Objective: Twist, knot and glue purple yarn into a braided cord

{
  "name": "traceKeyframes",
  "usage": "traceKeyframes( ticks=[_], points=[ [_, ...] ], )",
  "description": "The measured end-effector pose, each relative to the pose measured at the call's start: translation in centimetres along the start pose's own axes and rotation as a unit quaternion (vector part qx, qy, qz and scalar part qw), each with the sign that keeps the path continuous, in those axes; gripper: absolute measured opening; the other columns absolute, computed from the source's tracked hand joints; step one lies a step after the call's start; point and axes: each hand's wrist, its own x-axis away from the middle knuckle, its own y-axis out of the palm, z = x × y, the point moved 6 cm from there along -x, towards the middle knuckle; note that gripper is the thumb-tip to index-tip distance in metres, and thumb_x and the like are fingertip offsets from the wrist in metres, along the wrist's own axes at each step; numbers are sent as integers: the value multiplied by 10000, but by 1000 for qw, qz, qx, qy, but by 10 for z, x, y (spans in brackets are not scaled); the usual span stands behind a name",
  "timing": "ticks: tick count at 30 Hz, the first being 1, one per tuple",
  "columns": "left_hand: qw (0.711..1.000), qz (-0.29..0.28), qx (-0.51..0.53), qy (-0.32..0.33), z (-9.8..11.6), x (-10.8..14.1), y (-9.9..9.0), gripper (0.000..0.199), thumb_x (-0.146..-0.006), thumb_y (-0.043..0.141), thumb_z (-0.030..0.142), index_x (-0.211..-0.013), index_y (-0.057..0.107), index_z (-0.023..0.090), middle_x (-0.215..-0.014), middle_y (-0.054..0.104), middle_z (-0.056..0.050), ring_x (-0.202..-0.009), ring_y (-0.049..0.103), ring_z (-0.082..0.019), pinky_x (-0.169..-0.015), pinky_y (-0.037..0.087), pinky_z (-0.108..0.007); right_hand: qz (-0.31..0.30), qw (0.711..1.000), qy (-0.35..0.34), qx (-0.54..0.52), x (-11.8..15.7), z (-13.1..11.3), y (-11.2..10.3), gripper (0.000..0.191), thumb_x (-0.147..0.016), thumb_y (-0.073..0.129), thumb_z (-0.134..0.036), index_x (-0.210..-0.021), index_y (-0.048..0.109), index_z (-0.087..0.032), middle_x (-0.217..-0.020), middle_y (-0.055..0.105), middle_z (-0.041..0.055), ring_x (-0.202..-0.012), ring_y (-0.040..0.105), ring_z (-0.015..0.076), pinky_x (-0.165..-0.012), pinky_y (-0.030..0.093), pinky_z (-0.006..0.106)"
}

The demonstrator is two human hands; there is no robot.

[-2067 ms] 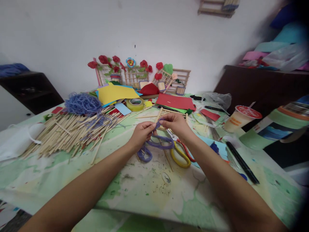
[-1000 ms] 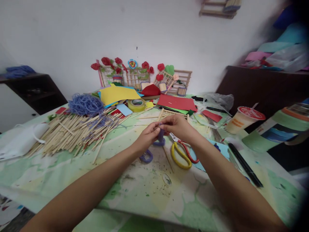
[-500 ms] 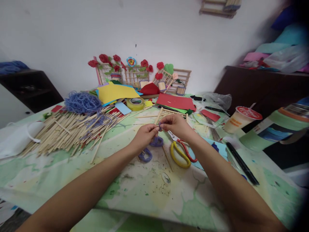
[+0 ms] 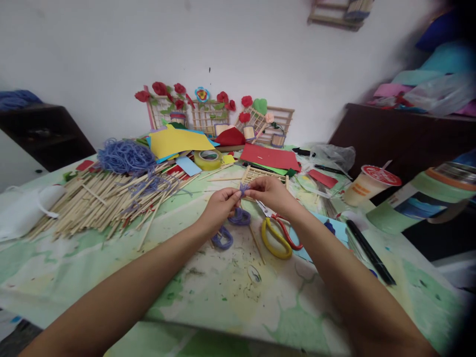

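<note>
Purple yarn is pinched between the fingertips of my left hand and my right hand, which almost meet above the table. Short strands of it poke up between the fingers. Loops of the same yarn hang or lie just below my left hand; whether they join the held piece I cannot tell. Under my right wrist lie scissors with one yellow and one red handle. Behind the hands is a small lattice of sticks, partly covered by them. A thin stick rests beside the scissors.
A heap of wooden sticks and a purple yarn ball occupy the left. Tape and red paper lie farther back. A drink cup, a green bottle and a black marker stand or lie right.
The fingers have shifted slightly, and more of the yarn strands now show above the fingertips. My view has moved a little; the scissors and other things lie as before.
</note>
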Motion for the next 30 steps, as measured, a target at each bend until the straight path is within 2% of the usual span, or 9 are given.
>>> traceKeyframes(
  ticks=[5, 11, 15, 22, 25, 28, 30],
  points=[
    [1000, -1, 6, -2, 0, 1, 1, 266, -763, 653, 365, -716, 550, 124, -580, 462, 35, -428, 318, -19, -384, 208, -146, 14, 999, 18, 31, 2, -5, -4, 169, -711, 615, -288, -657, 634, -129, -526, 478, -32, -494, 374, 77, -487, 267, 231],
    [999, -11, 37, -12, 1, 2, 2, 256, -754, 669, 356, -768, 576, 118, -562, 482, 34, -398, 326, -19, -365, 202, -152, 40, 998, 19, 34, 5, -9, -8, 210, -735, 593, -321, -653, 629, -131, -510, 413, -44, -491, 317, 75, -485, 231, 239],
    [999, -23, 43, -24, 1, 4, 4, 278, -745, 684, 378, -774, 574, 124, -561, 485, 38, -379, 311, -15, -358, 201, -160, 54, 998, 3, 41, 5, -11, -9, 217, -735, 599, -333, -649, 632, -136, -513, 414, -39, -496, 318, 79, -491, 224, 246],
    [999, -54, 4, -3, 0, 4, 6, 287, -757, 670, 400, -745, 566, 133, -561, 476, 40, -413, 324, -24, -381, 211, -157, 45, 998, 4, 34, 4, -7, -6, 194, -737, 596, -313, -662, 638, -139, -549, 489, -15, -523, 381, 92, -507, 269, 242],
    [999, -48, -6, -2, -1, 3, 5, 295, -765, 660, 406, -720, 544, 139, -557, 461, 44, -419, 320, -26, -386, 215, -156, 50, 998, -1, 27, 3, -6, -6, 242, -762, 584, -347, -657, 631, -134, -559, 491, -10, -531, 393, 94, -511, 283, 239],
    [999, -38, 14, -5, -1, 2, 4, 305, -755, 666, 413, -716, 532, 142, -563, 454, 45, -420, 309, -24, -380, 200, -155, 31, 999, -8, 5, 1, -3, -3, 304, -794, 568, -413, -794, 658, -122, -627, 542, 6, -573, 449, 106, -537, 327, 238],
    [999, -35, 29, -8, 0, 2, 4, 315, -741, 679, 410, -694, 521, 142, -559, 435, 49, -422, 299, -22, -377, 186, -155, -19, 1000, -19, -14, 1, -3, 4, 341, -772, 611, -430, -926, 654, -129, -667, 562, 0, -598, 470, 111, -551, 346, 235]
  ],
)
